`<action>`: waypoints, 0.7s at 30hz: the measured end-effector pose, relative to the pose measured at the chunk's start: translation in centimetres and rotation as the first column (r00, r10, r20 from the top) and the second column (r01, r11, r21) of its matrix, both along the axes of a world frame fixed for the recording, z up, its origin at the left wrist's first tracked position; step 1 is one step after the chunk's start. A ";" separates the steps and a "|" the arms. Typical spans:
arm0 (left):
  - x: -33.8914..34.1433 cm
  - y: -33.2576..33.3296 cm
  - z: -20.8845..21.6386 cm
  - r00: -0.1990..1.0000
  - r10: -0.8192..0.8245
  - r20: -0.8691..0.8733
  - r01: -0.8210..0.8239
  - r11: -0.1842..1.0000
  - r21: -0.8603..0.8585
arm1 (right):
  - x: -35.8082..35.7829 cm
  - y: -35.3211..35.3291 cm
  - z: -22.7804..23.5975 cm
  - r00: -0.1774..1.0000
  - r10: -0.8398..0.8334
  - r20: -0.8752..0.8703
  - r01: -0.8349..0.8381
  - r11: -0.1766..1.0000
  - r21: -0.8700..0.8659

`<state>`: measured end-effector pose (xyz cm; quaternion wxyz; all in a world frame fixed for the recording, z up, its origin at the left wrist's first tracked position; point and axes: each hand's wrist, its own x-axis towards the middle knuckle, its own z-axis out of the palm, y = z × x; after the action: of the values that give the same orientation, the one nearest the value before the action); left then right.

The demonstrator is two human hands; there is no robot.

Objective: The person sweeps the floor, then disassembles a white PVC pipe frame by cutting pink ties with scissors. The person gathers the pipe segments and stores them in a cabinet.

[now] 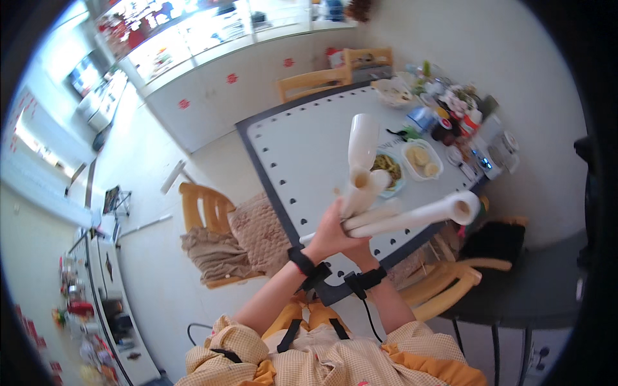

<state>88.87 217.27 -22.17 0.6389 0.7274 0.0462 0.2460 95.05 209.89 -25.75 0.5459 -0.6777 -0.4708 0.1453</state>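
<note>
Several long white rolls (405, 219), some with hollow brown cores at their ends, are bunched together in front of me above the near part of the table. They fan out at different angles, and one glossy white roll (364, 141) points away toward the table's far side. My left hand (329, 233) is closed round the bundle's near end. Against the same end, just right of it and partly covered, my right hand (360, 252) grips the rolls; most of its fingers are hidden.
Under the rolls stands a white table (290, 154) with a dark border. It bears a plate of food (386, 174), a white tub of pale round pieces (421, 159), a bowl (394, 93) and crowded jars. Wooden chairs (206, 206) stand round it; a low cabinet (122, 309) is left.
</note>
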 end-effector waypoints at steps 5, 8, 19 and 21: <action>-0.6 -1.3 2.1 0.981 0.191 0.042 -0.193 0.980 0.048 | -1.0 -1.3 -1.3 0.999 -0.006 0.047 0.009 0.998 -0.061; -1.8 -1.5 5.0 0.947 0.293 0.132 -0.294 0.956 -0.016 | -2.1 -2.0 -0.2 0.997 -0.020 0.080 0.026 0.997 -0.071; -29.7 12.0 10.4 0.678 0.734 0.043 -0.699 0.662 -0.269 | -25.1 12.8 11.0 0.828 0.556 0.072 -0.560 0.824 0.081; -38.3 16.1 10.3 0.649 0.753 -0.108 -0.720 0.563 -0.405 | -33.1 18.0 11.4 0.766 0.643 0.000 -0.638 0.760 0.122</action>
<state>50.56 233.38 -11.89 0.6171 0.4788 0.3715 0.5019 61.99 227.85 -14.38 0.5113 -0.4403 -0.6699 0.3098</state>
